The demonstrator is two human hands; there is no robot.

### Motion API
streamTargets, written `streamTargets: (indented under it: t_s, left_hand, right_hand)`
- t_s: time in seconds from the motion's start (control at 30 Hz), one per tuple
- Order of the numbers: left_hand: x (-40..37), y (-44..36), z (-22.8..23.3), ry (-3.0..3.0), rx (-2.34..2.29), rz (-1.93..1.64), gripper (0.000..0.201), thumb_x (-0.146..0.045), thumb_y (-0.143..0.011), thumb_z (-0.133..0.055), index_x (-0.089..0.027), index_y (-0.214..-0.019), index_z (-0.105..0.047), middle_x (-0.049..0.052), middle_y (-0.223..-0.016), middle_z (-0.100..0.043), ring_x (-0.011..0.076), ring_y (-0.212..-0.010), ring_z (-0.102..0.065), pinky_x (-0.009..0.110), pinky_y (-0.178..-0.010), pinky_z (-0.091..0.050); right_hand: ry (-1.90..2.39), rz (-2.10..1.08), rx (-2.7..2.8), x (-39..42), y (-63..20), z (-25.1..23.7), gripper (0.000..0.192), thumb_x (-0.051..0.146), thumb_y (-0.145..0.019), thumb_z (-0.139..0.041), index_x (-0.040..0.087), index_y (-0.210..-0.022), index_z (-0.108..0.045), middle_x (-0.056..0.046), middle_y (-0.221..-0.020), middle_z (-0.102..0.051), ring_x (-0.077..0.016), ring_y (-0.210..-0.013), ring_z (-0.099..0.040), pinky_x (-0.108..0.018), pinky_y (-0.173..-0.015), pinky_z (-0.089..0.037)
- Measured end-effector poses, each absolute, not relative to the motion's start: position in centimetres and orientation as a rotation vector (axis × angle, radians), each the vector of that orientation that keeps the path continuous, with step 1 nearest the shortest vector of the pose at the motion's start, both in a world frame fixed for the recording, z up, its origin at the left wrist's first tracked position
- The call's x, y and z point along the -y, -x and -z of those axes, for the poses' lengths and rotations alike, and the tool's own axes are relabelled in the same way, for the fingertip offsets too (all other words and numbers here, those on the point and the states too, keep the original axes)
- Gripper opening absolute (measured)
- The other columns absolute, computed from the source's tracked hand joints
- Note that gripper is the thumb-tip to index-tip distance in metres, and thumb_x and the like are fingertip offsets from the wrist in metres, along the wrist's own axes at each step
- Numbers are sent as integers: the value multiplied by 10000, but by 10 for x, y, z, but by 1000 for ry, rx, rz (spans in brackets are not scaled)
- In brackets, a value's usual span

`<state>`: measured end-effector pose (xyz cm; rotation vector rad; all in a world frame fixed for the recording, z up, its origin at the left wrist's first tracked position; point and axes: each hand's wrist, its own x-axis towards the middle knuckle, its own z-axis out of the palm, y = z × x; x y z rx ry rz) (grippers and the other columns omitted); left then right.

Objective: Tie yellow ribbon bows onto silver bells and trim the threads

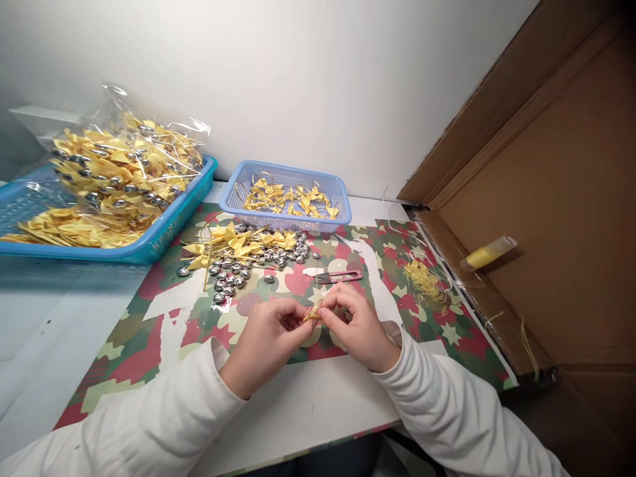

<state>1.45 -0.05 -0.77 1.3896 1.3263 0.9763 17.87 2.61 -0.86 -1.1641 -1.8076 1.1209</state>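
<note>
Noted white sleeves (442,401) nearest. Found left hand (268,336) and right hand (356,326) partly curled, pinching small yellow piece (314,310) between fingertips; observed pink snips (342,275) just beyond.

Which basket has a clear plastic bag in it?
The large blue basket at the left: a clear bag bulges above its rim. The smaller, paler basket holds loose yellow ribbon pieces, without a bag.
</note>
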Motion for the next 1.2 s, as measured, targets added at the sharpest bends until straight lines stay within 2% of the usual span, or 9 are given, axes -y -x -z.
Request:
streamTargets:
  t_s: [0.2,0.3,0.43,0.57,0.63,0.8,0.87,0.97,1.2]
  left_hand:
    - [-3,-10,10,-1324,-1339,-979,195,-315,-706,-650,-166,-581,-627,4,-501,-584,119,-452,-494,213,-410,-362]
    - [-6,-8,13,-1278,-1339,-969,186,-324,-699,-649,-166,-602,-632,20,-520,-612,142,-466,-540,232,-433,-404]
    - [-9,-5,15,-1373,-1388,-997,205,-345,-714,-638,-169,-609,-619,20,-541,-618,149,-494,-550,235,-456,-400]
    - [-12,-2,13,-1611,-1449,-1078,209,-321,-739,-613,-184,-583,-593,-7,-556,-557,133,-531,-484,238,-512,-363]
    - [-12,-2,11,-1681,-1446,-1121,185,-303,-733,-617,-195,-584,-596,5,-630,-556,153,-601,-491,263,-575,-381]
    - [-11,-4,9,-1825,-1272,-1196,117,-234,-729,-617,-226,-613,-608,71,-954,-676,237,-892,-600,348,-801,-447]
    - [-10,-4,10,-1816,-1236,-1152,80,-208,-700,-639,-234,-626,-625,48,-848,-695,220,-798,-615,324,-751,-450]
    - [-10,-2,12,-1759,-1254,-1140,76,-174,-646,-668,-230,-609,-634,1,-625,-623,176,-617,-547,278,-641,-405]
    - [-18,2,13,-1418,-1235,-1167,181,-303,-686,-681,-178,-583,-601,-4,-562,-588,140,-543,-517,244,-553,-387]
  right_hand:
    - [866,-1261,1785,-24,-186,1,185,311,-928,-532,207,-787,-591,-32,-864,-511,-168,-847,-495,-323,-753,-414]
    - [661,-1327,1702,-24,-190,-2,200,361,-959,-500,223,-830,-566,-35,-880,-514,-165,-834,-492,-312,-716,-407]
    - [501,-1340,1585,-32,-193,-3,206,398,-966,-484,237,-851,-542,-9,-741,-509,-158,-722,-483,-307,-669,-402]
    - [559,-1226,1505,-41,-190,-4,242,451,-934,-530,237,-821,-511,33,-619,-439,-141,-616,-445,-298,-625,-398]
    - [599,-1182,1465,-44,-186,-6,267,477,-922,-538,237,-813,-497,46,-600,-422,-125,-569,-416,-280,-579,-381]
    - [664,-1130,1416,-45,-173,-18,306,515,-890,-560,229,-812,-487,51,-609,-437,-102,-531,-412,-266,-552,-394]
    - [653,-1129,1399,-44,-167,-23,303,515,-882,-570,231,-818,-486,57,-596,-425,-102,-532,-417,-261,-548,-394]
    - [612,-1146,1410,-40,-159,-29,271,484,-895,-564,232,-825,-494,58,-598,-424,-103,-553,-429,-258,-562,-395]
    - [542,-1239,1393,-19,-148,-34,225,451,-923,-541,238,-860,-509,48,-637,-433,-105,-588,-468,-257,-590,-427]
